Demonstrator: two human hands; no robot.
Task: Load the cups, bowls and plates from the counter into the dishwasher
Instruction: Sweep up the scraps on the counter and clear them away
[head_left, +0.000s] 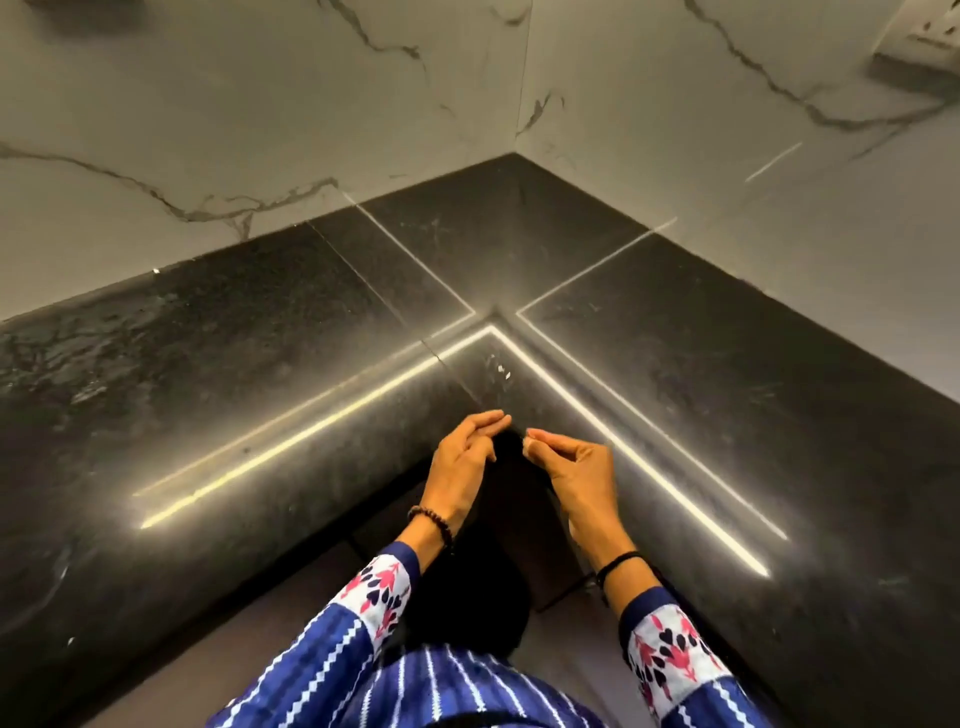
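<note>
I look down at the inner corner of a dark L-shaped stone counter (519, 249). No cup, bowl or plate shows on it, and no dishwasher is in view. My left hand (465, 460) hovers at the counter's inner corner edge with loosely bent fingers, holding nothing. My right hand (574, 467) is just beside it, fingers loosely curled with the thumb near the fingertips; nothing visible lies between them. The two hands are a few centimetres apart, fingertips pointing toward each other.
Marble-look wall tiles (260, 104) rise behind both counter runs. A white wall socket (924, 36) sits at the top right. Bright light strips reflect off the counter surface (311, 415). Dark cabinet fronts and floor (519, 545) lie below my hands.
</note>
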